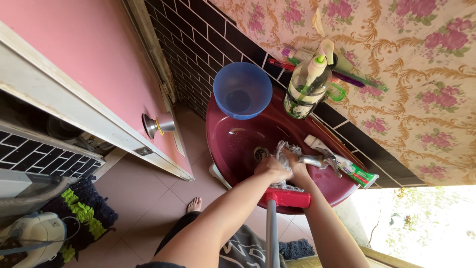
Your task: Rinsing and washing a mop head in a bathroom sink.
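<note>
1. The left hand [271,167] and the right hand [296,164] are both clenched on a pale, wet mop head of stringy cloth [286,151], holding it over the middle of the dark red ceramic basin [233,144] so that water falls inside it.
2. The mop's red plastic head bar [287,198] lies across the basin's near rim, and its grey metal pole [271,238] runs down toward the person.
3. A chrome tap [317,161] sits just right of the hands.
4. A blue plastic bowl [242,90] rests on the far rim.
5. A clear soap bottle with a green nozzle [306,89] stands right of the bowl, against the wall.
6. A white and green toothpaste tube [342,164] lies on the right ledge.
</note>
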